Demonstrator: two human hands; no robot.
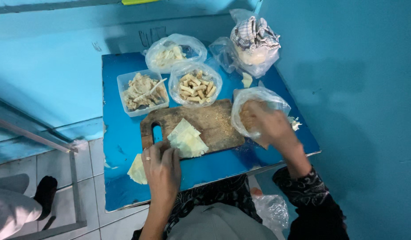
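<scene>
Wooden cutting board holds unfilled wrappers under the flat, empty left hand; right hand grips inside a crumb bag; finished rolls fill an upper-centre bag

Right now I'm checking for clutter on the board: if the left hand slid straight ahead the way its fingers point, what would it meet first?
The left hand points up the wooden cutting board. It would likely meet the stack of pale wrapper sheets first; its fingertips seem already at the stack's edge.

Her right hand blurs inside the plastic bag, fingers hidden; the bottom edge cuts off both elbows.
</scene>
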